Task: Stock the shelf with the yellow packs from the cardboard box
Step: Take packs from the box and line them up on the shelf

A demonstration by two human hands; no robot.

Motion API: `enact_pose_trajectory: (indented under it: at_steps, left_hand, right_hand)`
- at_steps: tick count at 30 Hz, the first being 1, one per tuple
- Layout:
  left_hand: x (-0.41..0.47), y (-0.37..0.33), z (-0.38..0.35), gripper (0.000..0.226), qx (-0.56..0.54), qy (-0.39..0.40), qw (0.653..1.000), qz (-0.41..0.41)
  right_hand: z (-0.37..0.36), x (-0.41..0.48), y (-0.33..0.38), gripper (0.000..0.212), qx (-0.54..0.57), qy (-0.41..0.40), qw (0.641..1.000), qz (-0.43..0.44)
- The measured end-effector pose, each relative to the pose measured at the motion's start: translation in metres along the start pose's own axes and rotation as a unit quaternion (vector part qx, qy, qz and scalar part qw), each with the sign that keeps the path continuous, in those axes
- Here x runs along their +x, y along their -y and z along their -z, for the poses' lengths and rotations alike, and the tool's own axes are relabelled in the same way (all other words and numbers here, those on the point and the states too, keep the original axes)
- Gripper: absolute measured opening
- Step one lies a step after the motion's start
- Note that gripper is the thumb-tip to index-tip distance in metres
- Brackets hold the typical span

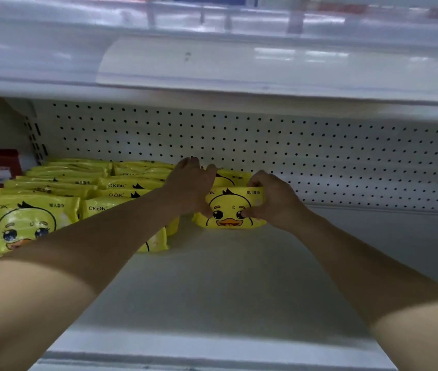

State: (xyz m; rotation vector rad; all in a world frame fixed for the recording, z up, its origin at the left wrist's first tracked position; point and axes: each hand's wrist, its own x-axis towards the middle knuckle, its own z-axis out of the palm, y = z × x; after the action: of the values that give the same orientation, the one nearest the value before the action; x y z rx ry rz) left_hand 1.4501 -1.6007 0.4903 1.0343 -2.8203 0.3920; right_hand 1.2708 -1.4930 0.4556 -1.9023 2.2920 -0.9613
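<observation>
A shop: a white metal shelf (pixel 225 277) with a pegboard back panel (pixel 319 156), and identical yellow packs (pixel 19 226) in rows at the left.

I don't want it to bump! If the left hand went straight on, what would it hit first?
Probably the white pegboard wall behind the left hand, though depth is unclear.
</observation>
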Motion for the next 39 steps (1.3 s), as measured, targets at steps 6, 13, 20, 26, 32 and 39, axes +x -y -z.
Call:
enact_pose_trajectory:
  at_steps: [6,13,20,26,32,39]
  left_hand:
    - [0.021,0.015,-0.012,0.103,0.065,0.009,0.995,0.071]
    - [0.027,0.013,-0.018,0.110,0.077,-0.007,0.990,0.115]
    - [-0.003,0.007,0.001,0.098,0.018,-0.038,0.993,0.106]
    - [-0.081,0.028,0.043,0.084,-0.093,-0.045,0.989,0.102]
    - [-0.187,0.052,0.069,0.077,-0.175,0.000,0.977,0.121]
    - [-0.314,0.081,0.065,0.071,-0.198,-0.016,0.974,0.104]
  right_hand:
    - [-0.027,0.031,0.006,0.072,-0.040,-0.042,0.998,0.004]
    - [-0.036,0.037,0.005,0.079,-0.062,-0.048,0.997,-0.020]
    - [-0.021,0.005,0.029,0.091,-0.130,-0.043,0.989,-0.060]
    - [0.004,-0.046,0.091,0.080,-0.117,-0.034,0.991,-0.053]
    - [0.016,-0.103,0.187,0.077,-0.154,0.038,0.986,-0.057]
    - [-0.009,-0.186,0.279,0.070,-0.199,0.057,0.978,-0.028]
